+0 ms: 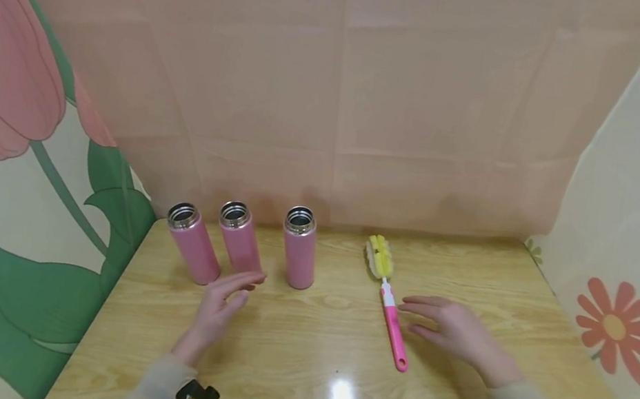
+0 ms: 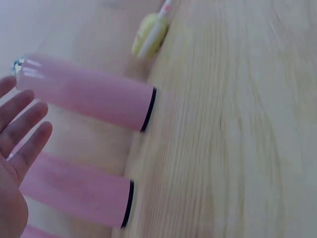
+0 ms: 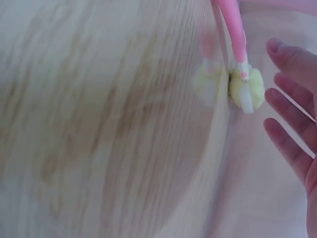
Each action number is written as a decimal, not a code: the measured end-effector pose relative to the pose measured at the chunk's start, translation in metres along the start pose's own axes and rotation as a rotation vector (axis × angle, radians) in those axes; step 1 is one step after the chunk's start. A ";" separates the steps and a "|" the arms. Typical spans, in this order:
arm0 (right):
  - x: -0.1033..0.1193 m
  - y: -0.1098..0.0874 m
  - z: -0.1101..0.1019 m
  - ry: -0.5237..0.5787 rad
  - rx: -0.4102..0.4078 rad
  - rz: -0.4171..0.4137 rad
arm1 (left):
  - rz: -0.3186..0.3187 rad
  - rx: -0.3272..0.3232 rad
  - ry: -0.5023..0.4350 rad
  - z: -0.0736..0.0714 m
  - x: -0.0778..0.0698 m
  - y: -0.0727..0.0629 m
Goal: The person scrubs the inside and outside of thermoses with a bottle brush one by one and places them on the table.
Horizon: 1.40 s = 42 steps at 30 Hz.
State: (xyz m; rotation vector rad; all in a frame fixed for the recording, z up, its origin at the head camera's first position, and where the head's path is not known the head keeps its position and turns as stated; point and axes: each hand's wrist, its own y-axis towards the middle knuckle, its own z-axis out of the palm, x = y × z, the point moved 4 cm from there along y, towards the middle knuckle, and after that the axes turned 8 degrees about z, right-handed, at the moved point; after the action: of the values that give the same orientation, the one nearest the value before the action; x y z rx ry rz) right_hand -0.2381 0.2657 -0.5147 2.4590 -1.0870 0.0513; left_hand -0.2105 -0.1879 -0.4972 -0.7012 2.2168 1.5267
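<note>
Three pink bottles with bare steel mouths stand upright on the wooden table: a left bottle [image 1: 195, 249], a middle bottle [image 1: 241, 243] and a right bottle [image 1: 300, 256]. My left hand [image 1: 221, 306] is held over the table just in front of the middle one, fingers extended and holding nothing. To the right lies a bottle brush [image 1: 393, 330] with a yellow-and-white sponge head [image 1: 380, 256] and a pink handle. Close to the right of its handle, my right hand [image 1: 450, 328] hovers with fingers stretched toward it, nothing in its grasp. In the right wrist view the spread fingers [image 3: 287, 106] show beside the brush.
The wooden table [image 1: 283, 354] ends at the back against a pinkish cloth [image 1: 337, 90]. Walls with printed flowers stand left and right. Each wrist wears a black strap device [image 1: 197, 394]. A light reflection shows at the table's front.
</note>
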 end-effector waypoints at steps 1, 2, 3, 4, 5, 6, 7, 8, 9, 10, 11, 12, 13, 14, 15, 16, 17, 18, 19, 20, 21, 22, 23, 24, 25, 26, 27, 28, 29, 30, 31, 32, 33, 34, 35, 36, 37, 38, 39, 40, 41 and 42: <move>0.000 0.001 0.001 -0.001 0.001 -0.006 | -0.004 -0.002 -0.005 0.003 0.001 0.002; 0.001 0.002 0.001 -0.001 0.001 -0.013 | -0.013 -0.003 -0.010 0.007 0.002 0.003; 0.001 0.002 0.002 0.000 0.003 -0.017 | -0.011 -0.008 -0.017 0.010 0.003 0.005; 0.002 0.003 0.003 0.001 0.006 -0.024 | -0.017 -0.013 -0.022 0.014 0.005 0.006; 0.002 0.004 0.003 0.004 0.009 -0.031 | -0.025 -0.019 -0.028 0.017 0.006 0.008; 0.003 0.005 0.004 0.007 0.013 -0.037 | -0.036 -0.026 -0.037 0.020 0.008 0.009; 0.004 0.006 0.004 0.008 0.017 -0.044 | -0.043 -0.035 -0.044 0.023 0.010 0.010; 0.004 0.007 0.005 0.010 0.018 -0.054 | -0.054 -0.046 -0.050 0.026 0.012 0.010; 0.005 0.008 0.006 0.012 0.021 -0.062 | -0.063 -0.057 -0.053 0.029 0.013 0.011; 0.005 0.009 0.006 0.014 0.022 -0.073 | -0.079 -0.065 -0.063 0.031 0.014 0.012; 0.006 0.009 0.007 0.013 0.022 -0.080 | -0.091 -0.076 -0.073 0.034 0.015 0.013; 0.006 0.009 0.008 0.014 0.022 -0.087 | -0.100 -0.087 -0.077 0.036 0.015 0.014; 0.007 0.009 0.008 0.017 0.023 -0.090 | -0.107 -0.099 -0.079 0.038 0.015 0.015; 0.007 0.009 0.009 0.020 0.023 -0.090 | -0.116 -0.111 -0.080 0.040 0.015 0.016; 0.008 0.009 0.010 0.024 0.026 -0.079 | -0.126 -0.122 -0.083 0.042 0.014 0.016; 0.008 0.009 0.010 0.027 0.027 -0.067 | -0.133 -0.135 -0.089 0.044 0.014 0.017; 0.009 0.009 0.011 0.031 0.030 -0.053 | -0.141 -0.148 -0.084 0.045 0.014 0.017; 0.009 0.009 0.012 0.037 0.035 -0.040 | -0.147 -0.161 -0.080 0.046 0.014 0.017; 0.010 0.009 0.013 0.039 0.036 -0.030 | -0.151 -0.173 -0.077 0.047 0.014 0.017; 0.010 0.010 0.014 0.040 0.035 -0.022 | -0.156 -0.186 -0.074 0.048 0.014 0.017; 0.011 0.010 0.015 0.042 0.032 -0.018 | -0.158 -0.196 -0.072 0.049 0.014 0.017; 0.011 0.011 0.015 0.041 0.027 -0.018 | -0.162 -0.207 -0.065 0.049 0.014 0.017; 0.012 0.011 0.015 0.040 0.022 -0.020 | -0.166 -0.217 -0.055 0.050 0.014 0.018; 0.012 0.011 0.016 0.039 0.018 -0.021 | -0.171 -0.228 -0.050 0.050 0.014 0.018; 0.012 0.011 0.016 0.034 0.012 -0.021 | -0.177 -0.241 -0.046 0.051 0.014 0.018; 0.012 0.011 0.016 0.032 0.010 -0.017 | -0.185 -0.254 -0.044 0.052 0.015 0.019; 0.012 0.011 0.017 0.028 0.011 -0.011 | -0.198 -0.266 -0.043 0.052 0.016 0.019; 0.011 0.011 0.018 0.024 0.015 0.002 | -0.217 -0.279 -0.043 0.053 0.017 0.019; 0.011 0.011 0.018 0.023 0.020 0.017 | -0.239 -0.292 -0.049 0.054 0.018 0.019; 0.011 0.011 0.019 0.019 0.026 0.034 | -0.260 -0.306 -0.056 0.054 0.019 0.020; 0.010 0.011 0.020 0.018 0.033 0.053 | -0.280 -0.320 -0.066 0.055 0.020 0.020; 0.010 0.012 0.021 0.022 0.039 0.073 | -0.300 -0.330 -0.075 0.055 0.021 0.020; 0.009 0.012 0.021 0.024 0.045 0.092 | -0.318 -0.340 -0.081 0.055 0.022 0.020; 0.009 0.012 0.022 0.029 0.049 0.111 | -0.333 -0.349 -0.089 0.055 0.023 0.021; 0.009 0.013 0.022 0.035 0.050 0.128 | -0.342 -0.357 -0.096 0.056 0.024 0.021; 0.009 0.013 0.023 0.046 0.051 0.146 | -0.347 -0.364 -0.102 0.056 0.025 0.022; 0.008 0.013 0.023 0.058 0.051 0.162 | -0.353 -0.371 -0.107 0.056 0.026 0.022; 0.008 0.013 0.023 0.068 0.050 0.175 | -0.360 -0.375 -0.108 0.057 0.027 0.023; 0.008 0.013 0.023 0.073 0.048 0.185 | -0.366 -0.381 -0.108 0.057 0.028 0.023; 0.008 0.013 0.023 0.079 0.045 0.190 | -0.373 -0.385 -0.108 0.057 0.029 0.024; 0.008 0.012 0.024 0.079 0.040 0.189 | -0.380 -0.389 -0.108 0.058 0.030 0.025; 0.008 0.012 0.024 0.080 0.038 0.183 | -0.388 -0.392 -0.108 0.059 0.031 0.025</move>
State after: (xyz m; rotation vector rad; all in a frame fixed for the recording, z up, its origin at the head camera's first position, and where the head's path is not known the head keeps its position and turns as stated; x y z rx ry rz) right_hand -0.2452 0.2432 -0.5298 2.3619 -1.2825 0.2268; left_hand -0.2498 -0.1317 -0.5161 -1.0632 1.5963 1.7506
